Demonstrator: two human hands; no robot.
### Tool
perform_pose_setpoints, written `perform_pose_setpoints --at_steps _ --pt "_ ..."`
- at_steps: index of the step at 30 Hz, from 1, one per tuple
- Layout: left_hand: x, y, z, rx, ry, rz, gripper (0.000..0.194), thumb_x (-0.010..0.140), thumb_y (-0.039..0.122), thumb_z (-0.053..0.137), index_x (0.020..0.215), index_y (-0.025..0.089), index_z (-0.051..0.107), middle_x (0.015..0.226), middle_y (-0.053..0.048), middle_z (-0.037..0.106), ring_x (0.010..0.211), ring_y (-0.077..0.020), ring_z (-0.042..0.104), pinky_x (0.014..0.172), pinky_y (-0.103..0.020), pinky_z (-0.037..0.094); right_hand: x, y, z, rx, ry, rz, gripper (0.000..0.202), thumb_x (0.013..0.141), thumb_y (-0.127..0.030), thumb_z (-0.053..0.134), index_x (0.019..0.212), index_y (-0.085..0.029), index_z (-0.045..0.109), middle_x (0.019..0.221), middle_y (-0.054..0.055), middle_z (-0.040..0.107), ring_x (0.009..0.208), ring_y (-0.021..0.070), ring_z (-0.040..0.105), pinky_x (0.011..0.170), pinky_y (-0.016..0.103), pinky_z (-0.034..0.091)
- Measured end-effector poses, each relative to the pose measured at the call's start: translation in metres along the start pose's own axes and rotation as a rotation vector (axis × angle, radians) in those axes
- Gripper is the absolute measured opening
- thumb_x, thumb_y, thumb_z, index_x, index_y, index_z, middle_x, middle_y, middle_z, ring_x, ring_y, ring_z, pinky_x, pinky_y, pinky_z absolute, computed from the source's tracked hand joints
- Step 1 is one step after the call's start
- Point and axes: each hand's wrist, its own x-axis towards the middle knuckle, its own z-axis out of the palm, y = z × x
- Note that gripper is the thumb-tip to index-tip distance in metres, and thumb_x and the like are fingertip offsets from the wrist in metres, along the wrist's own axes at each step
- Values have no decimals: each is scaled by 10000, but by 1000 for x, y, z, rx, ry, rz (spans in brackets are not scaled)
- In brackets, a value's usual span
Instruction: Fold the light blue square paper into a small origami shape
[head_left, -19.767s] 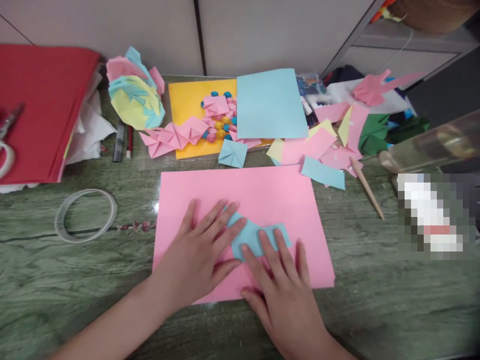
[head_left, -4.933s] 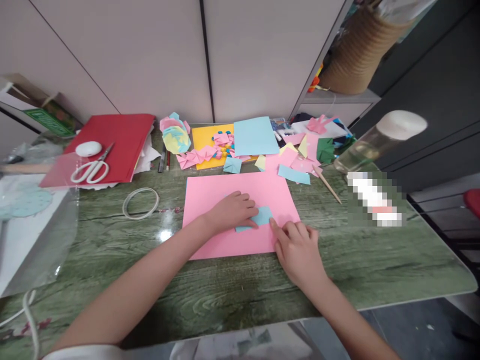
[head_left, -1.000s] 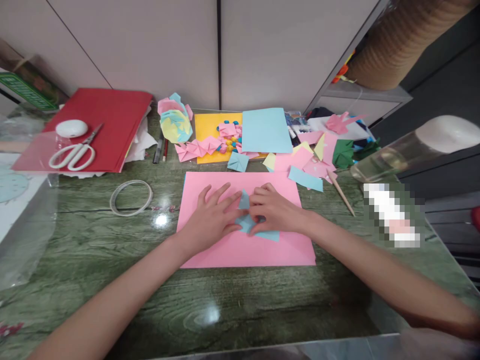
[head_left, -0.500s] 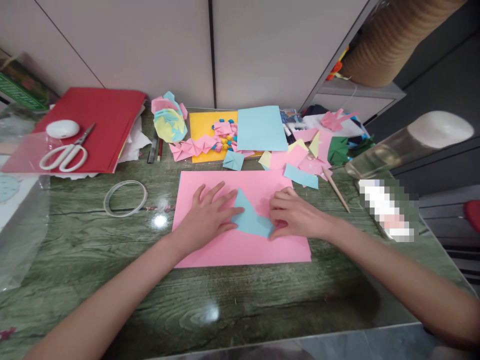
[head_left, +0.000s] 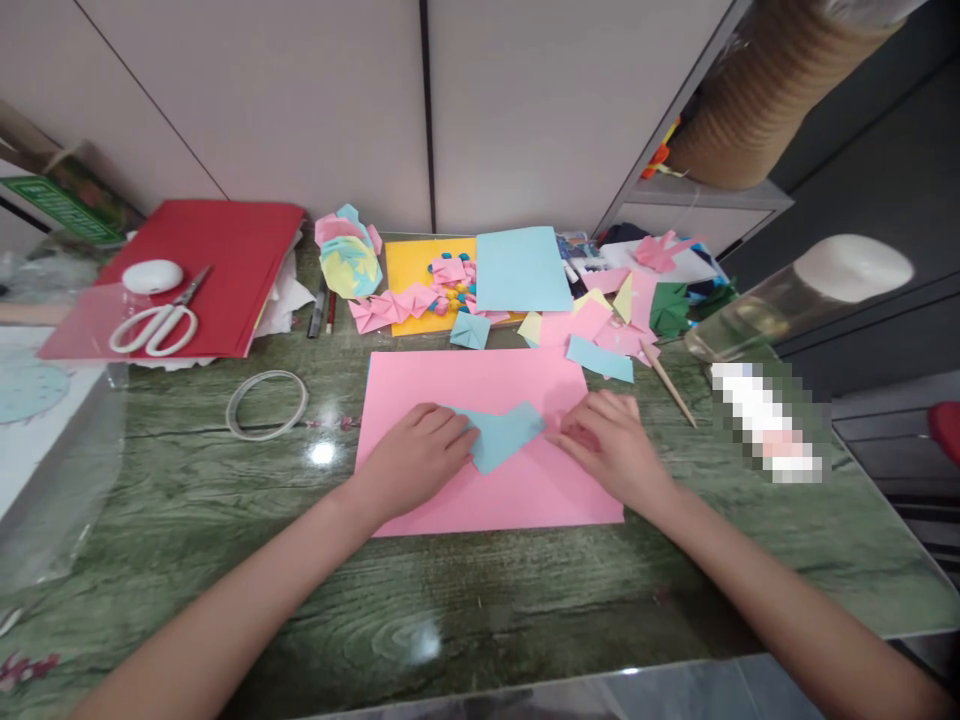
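A folded light-blue paper (head_left: 501, 437) lies on a pink sheet (head_left: 465, 505), creased into a shape with a notch along its top edge. My left hand (head_left: 424, 450) covers its left end, fingers curled and pressed together on it. At the paper's right tip is my right hand (head_left: 611, 445), thumb and fingertips bent together in a pinch at the point. How much paper sits between those fingertips is hard to see.
Behind the pink sheet are a blue square sheet (head_left: 523, 268), folded pink pieces (head_left: 394, 306) and a wooden stick (head_left: 670, 385). Scissors (head_left: 161, 322) rest on red paper (head_left: 225, 260) at left, near a tape ring (head_left: 267, 405). A clear bottle (head_left: 795, 295) stands at right.
The blue paper has turned, its tall peak gone from the top and its right end now pointing up and right. My left hand has gone from spread fingers to curled ones.
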Motion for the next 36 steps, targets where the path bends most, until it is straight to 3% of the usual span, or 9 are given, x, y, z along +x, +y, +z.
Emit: perform_pose_setpoints --at_steps 3,6,9,12,14,18,36 --pt "-2 10 -3 -17 -33 1 236 860 186 358 922 157 583 754 -60 584 751 -180 522 681 -329 379 -7 -14 3 -70 15 40 258 827 -397 453 697 -191 536 702 10 537 733 160 455 737 322 245" --pt "-1 15 -4 -182 11 -31 247 869 255 356 886 188 594 725 -32 581 710 -158 516 650 -304 381 -4 -16 7 -139 18 55 276 839 -395 430 695 -185 537 698 12 542 742 162 459 734 324 234" --pt "5 14 0 -253 79 -85 252 871 272 357 972 200 576 967 -49 600 921 -176 512 766 -323 385 8 -13 13 -185 6 40 297 845 -406 411 700 -182 540 713 17 550 766 166 462 728 320 227" --pt "12 10 7 -196 81 -72 316 875 287 346 1148 208 484 1286 -45 443 1210 -204 326 941 -382 290 24 -15 20 -220 9 -4 300 845 -419 407 732 -183 554 734 22 558 784 171 459 736 326 218" --pt "15 8 12 -159 43 -65 380 877 337 327 1229 221 410 1335 -27 392 1268 -203 242 1005 -410 203 33 -17 25 -255 23 -18 321 840 -436 407 716 -177 552 734 29 554 781 174 451 733 332 213" --pt "14 5 17 -143 -14 -87 452 871 415 293 1284 238 343 1342 -12 387 1284 -209 213 1038 -441 114 39 -19 32 -274 14 -52 361 831 -464 407 656 -173 529 708 26 540 775 174 436 735 340 204" --pt "12 5 14 -139 -7 -118 453 861 448 292 1269 265 366 1335 -2 398 1289 -247 188 1030 -501 76 -9 -38 24 -239 -94 -137 308 817 -435 459 682 -178 561 692 17 558 738 158 419 729 339 204"
